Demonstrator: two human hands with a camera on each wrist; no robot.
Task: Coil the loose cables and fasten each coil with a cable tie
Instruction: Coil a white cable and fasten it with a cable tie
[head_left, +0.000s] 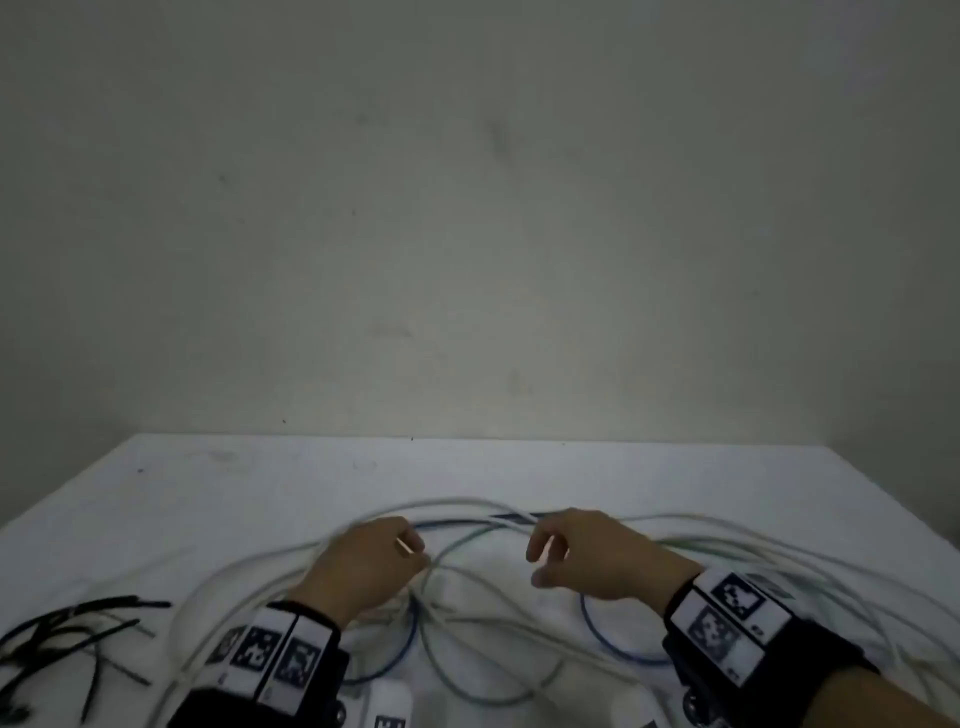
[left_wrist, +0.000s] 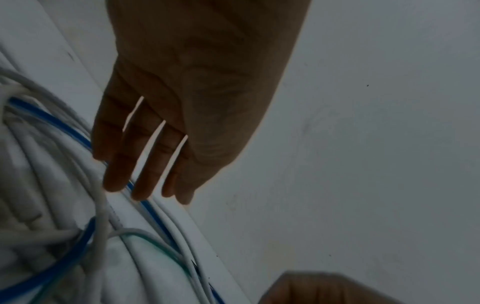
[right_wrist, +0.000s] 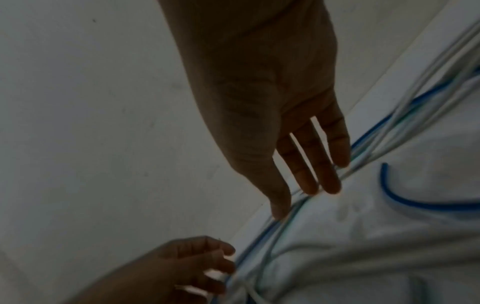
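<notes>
White and blue cables (head_left: 467, 613) look light, springy, tangle-prone; left hand (head_left: 363, 566) and right hand (head_left: 597, 556), fingers relaxed, grip nothing; best grasped mid-bundle.

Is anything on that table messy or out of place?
Yes. The white cables and the blue cable sprawl in crossed, tangled loops over the table, none coiled. The black cable ties lie scattered at its left edge. Both hands, left hand and right hand, reach into the tangle.
</notes>
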